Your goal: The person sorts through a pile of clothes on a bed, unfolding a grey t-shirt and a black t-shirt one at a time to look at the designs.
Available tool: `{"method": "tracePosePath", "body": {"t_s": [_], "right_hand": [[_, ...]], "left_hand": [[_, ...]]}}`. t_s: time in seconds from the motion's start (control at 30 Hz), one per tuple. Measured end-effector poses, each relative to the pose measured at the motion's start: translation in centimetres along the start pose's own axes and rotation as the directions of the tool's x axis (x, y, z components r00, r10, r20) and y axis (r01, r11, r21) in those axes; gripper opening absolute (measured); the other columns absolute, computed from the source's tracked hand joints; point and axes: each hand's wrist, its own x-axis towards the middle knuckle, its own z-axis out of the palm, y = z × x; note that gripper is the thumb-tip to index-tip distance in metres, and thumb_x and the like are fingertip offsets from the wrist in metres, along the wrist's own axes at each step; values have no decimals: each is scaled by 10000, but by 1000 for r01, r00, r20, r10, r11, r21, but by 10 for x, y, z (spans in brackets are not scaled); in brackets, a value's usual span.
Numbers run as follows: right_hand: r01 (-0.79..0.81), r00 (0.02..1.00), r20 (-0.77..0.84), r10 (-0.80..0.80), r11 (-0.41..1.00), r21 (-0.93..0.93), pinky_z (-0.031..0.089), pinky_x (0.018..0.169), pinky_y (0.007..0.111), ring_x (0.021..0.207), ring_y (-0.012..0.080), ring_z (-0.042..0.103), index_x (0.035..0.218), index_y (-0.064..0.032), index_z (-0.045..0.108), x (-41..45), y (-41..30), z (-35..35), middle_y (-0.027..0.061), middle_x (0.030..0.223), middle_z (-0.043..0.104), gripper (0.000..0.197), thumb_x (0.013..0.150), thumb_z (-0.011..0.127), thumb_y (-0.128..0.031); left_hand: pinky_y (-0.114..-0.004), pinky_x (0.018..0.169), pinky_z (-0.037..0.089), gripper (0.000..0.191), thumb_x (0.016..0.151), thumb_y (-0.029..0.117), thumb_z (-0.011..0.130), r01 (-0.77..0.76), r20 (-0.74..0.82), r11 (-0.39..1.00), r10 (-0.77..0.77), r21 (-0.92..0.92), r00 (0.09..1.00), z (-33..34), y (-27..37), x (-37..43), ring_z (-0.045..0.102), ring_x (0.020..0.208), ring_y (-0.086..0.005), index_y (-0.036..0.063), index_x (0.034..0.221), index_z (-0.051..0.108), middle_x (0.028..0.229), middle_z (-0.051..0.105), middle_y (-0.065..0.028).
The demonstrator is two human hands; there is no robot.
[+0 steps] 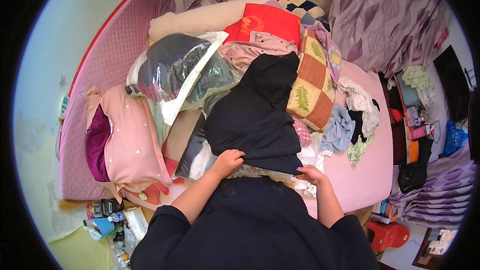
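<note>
A black cloth garment [255,105] is spread over the pile on the bed, its near edge stretched between my hands. My left hand [228,163] grips that edge near its left part. At the near right corner, the fingertips of my right hand [310,174] pinch the cloth. Beneath and left of the garment lies a clear plastic bag [200,157] with dark and white fabric inside. A checked brown and yellow cushion [313,82] leans along the garment's right side. Beyond its far end is pink dotted fabric [258,50].
Clear zip bags of dark bedding [174,65] and a pink pillow [131,138] lie to the left. On the pink bed [356,183], a blue cloth [337,127] and a white cloth [360,97] are crumpled at the right. A red stool [388,235] stands on the floor.
</note>
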Motion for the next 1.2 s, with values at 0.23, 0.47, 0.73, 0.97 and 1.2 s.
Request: {"method": "tracePosePath", "body": {"t_s": [0.23,0.47,0.73,0.97,1.2], "right_hand": [[-76,952,-306,-15,957,-281,463,594,281,630,154,567,788,-27,549,34,29,7,49,701,559,227,733,635,-229],[18,403,-160,-901,182,-983,389,778,368,946,300,467,962,-55,475,18,-32,56,140,963,502,490,546,713,-156],[127,354,260,-898,-229,-965,431,720,366,841,291,525,903,-57,532,32,-46,47,112,977,521,285,623,585,-48],[203,258,206,-944,-155,-967,465,605,329,699,264,568,781,-57,558,4,-47,54,75,822,577,133,649,555,-39],[348,327,313,-892,-195,-917,480,617,303,709,247,587,793,-45,580,-25,-27,57,90,830,585,154,646,571,2]], "left_hand": [[-334,743,419,88,665,112,576,17,49,997,-13,-78,999,3,2,0,525,880,-214,55,656,511,926,554,-58],[-335,749,428,127,682,96,581,154,3,974,-156,-164,988,-1,1,-4,539,870,-228,44,797,570,907,569,-70],[-340,678,452,172,649,41,573,134,-22,987,-137,-85,990,0,-1,12,550,766,-249,41,821,567,815,563,-85],[-320,659,450,111,627,39,575,190,-79,975,-200,-118,977,-15,1,3,538,738,-210,59,734,558,765,529,-41],[-315,662,446,91,628,55,589,161,-58,981,-168,-109,984,-15,-5,-9,538,749,-204,62,714,559,773,533,-34]]}}
